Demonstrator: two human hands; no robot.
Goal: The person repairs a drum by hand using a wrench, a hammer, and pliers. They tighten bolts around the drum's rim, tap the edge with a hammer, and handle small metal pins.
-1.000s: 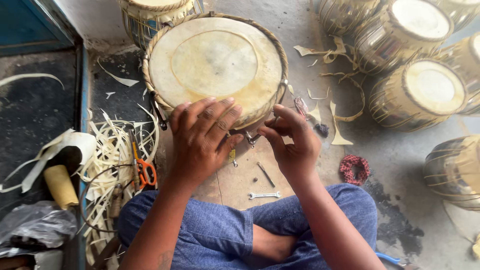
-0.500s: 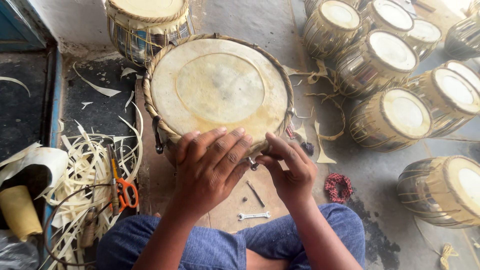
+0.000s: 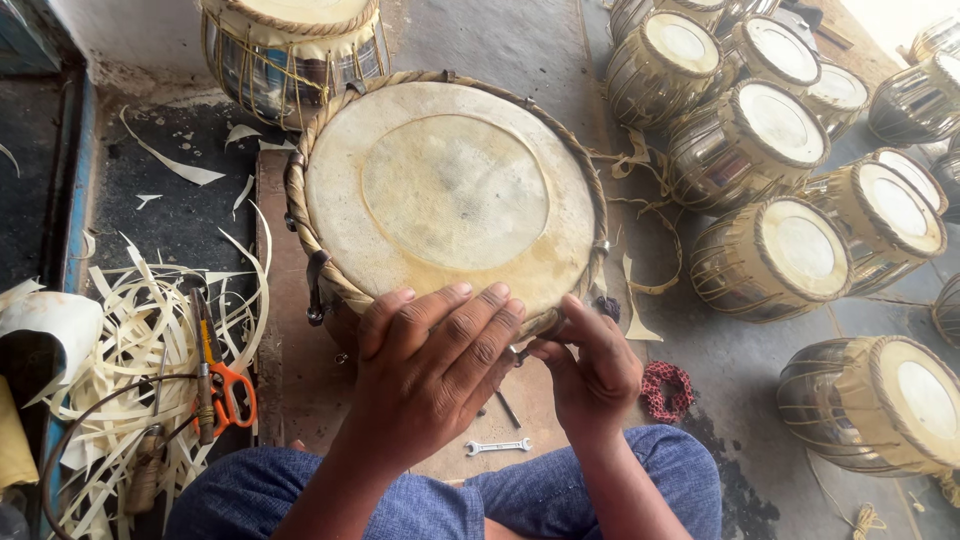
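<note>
Grip: left hand (image 3: pixel 430 375) lies flat, fingers spread, on the near rim of the large round skin-headed drum (image 3: pixel 450 200) on the floor; right hand (image 3: pixel 590 370) pinches a small metal tool (image 3: pixel 520 352) at the braided edge. Judged step: tensioning the rim; next calls for steady bracing.

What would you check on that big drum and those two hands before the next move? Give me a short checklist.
1. Left hand steadying the drum: ok, its palm lies flat on the near rim.
2. Right hand at the work spot: ok, its fingers pinch at the rim's edge; what they hold, cannot tell.
3. Drum skin whole: ok, no tear shows.
4. Wrench within reach: ok, it lies on the board between the knees.
5. Scissors kept away: ok, off to the left among pale strips.
6. Rim lacing tight: cannot tell.
</note>
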